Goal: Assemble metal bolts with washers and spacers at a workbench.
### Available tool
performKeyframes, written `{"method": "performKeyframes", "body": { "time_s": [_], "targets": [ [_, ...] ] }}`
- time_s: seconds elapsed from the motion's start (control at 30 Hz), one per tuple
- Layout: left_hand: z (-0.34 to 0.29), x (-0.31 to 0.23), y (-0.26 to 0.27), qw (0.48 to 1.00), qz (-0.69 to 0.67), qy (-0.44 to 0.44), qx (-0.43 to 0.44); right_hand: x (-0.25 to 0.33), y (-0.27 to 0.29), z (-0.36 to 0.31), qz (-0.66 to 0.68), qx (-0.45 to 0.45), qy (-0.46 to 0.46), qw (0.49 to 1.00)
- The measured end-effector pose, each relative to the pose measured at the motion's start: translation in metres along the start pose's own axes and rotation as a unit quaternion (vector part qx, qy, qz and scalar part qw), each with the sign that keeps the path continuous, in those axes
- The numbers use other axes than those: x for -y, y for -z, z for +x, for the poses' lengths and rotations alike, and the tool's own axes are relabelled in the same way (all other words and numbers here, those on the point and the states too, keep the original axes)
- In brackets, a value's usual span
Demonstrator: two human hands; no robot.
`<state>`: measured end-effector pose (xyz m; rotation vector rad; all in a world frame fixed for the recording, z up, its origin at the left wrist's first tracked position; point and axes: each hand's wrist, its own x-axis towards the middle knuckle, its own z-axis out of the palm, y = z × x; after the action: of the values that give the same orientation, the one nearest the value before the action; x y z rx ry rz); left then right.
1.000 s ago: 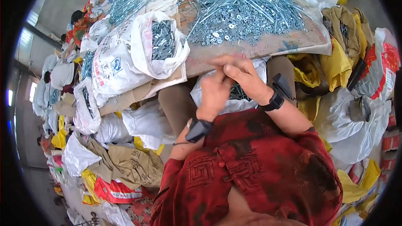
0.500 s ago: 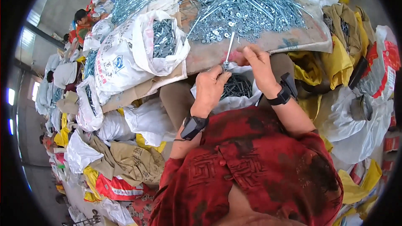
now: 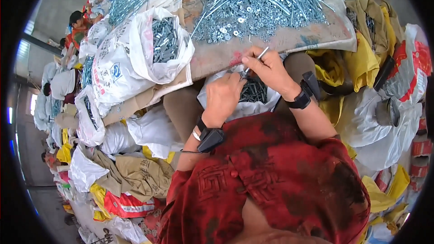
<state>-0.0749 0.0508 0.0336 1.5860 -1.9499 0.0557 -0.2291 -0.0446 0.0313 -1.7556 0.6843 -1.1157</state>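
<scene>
Over my lap, both hands meet at a slim, shiny metal bolt (image 3: 263, 53). My left hand (image 3: 222, 96) is closed around its lower end, where small fittings are mostly hidden by the fingers. My right hand (image 3: 272, 71) pinches the shaft higher up, and the bolt's tip sticks out past the thumb and forefinger. Just beneath the hands, an open white sack (image 3: 272, 101) holds many dark metal bolts (image 3: 253, 91). On the worktable (image 3: 289, 44) beyond lies a heap of long bolts (image 3: 280, 0), with loose washers and nuts (image 3: 230, 29) along its near side.
A white sack (image 3: 120, 70) of grey metal sleeves (image 3: 165, 40) leans on the table's left part. Yellow bags (image 3: 364, 68) and a metal tin (image 3: 387, 112) are at the right. Folded brown sacks (image 3: 144, 176) lie lower left. Other people (image 3: 81, 25) sit far left.
My right hand has come over the bolt and now grips its shaft. The bolt has tipped to the right from nearly upright. My left hand keeps its hold.
</scene>
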Motion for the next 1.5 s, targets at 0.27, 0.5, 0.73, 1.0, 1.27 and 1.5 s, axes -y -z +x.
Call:
{"method": "performKeyframes", "body": {
  "time_s": [0.27,0.5,0.73,1.0,1.27,1.5],
  "targets": [
    [0.008,0.011,-0.015,0.987,-0.158,-0.006,-0.037,-0.001,0.006,-0.005,-0.020,0.068,-0.031,0.997],
    [0.001,0.056,-0.003,0.699,-0.617,0.194,0.306,-0.002,0.002,-0.007,0.151,0.226,-0.133,0.953],
    [0.020,0.100,0.052,0.982,-0.093,0.161,-0.022,-0.043,0.041,0.029,-0.451,-0.014,-0.030,0.892],
    [0.069,0.187,0.103,0.969,-0.005,0.224,-0.101,-0.084,0.029,0.102,-0.540,0.076,-0.010,0.838],
    [0.110,0.230,0.067,0.934,0.299,0.149,0.123,-0.080,0.030,0.126,-0.456,-0.051,0.004,0.888],
    [0.108,0.237,0.053,0.923,0.304,0.116,0.206,-0.088,0.006,0.122,-0.504,0.042,0.004,0.863]
  ]
}}
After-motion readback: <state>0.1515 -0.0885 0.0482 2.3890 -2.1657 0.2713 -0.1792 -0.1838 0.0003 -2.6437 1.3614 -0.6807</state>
